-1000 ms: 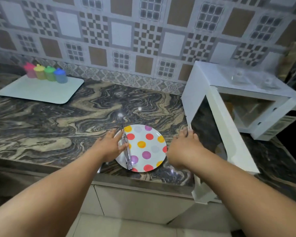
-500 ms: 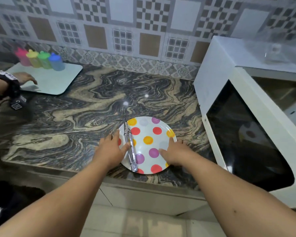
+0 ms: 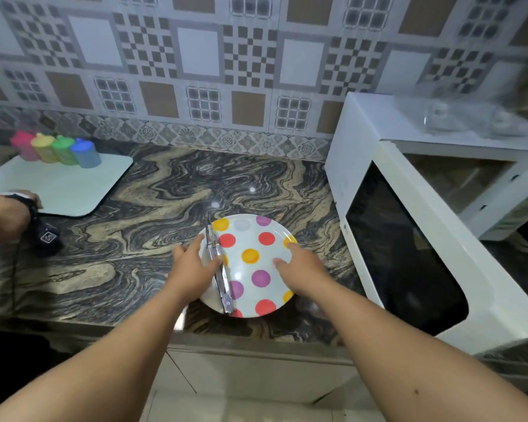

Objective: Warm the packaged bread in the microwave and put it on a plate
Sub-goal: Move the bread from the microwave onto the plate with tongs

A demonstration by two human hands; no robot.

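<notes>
Resting on the near marble counter (image 3: 110,269), the polka-dot plate (image 3: 258,239) carries metal tongs (image 3: 218,269) laid across its left side. I read my left hand (image 3: 192,269) with its fingers straight against the plate's left rim and its thumb touching the tongs, and my right hand (image 3: 302,266) flat on the right side. Right of the plate, the white microwave (image 3: 409,141) stands with its door (image 3: 409,254) swung open. I cannot make out the packaged bread. Farther left, four coloured cups (image 3: 55,149) stand on a pale tray (image 3: 73,187).
</notes>
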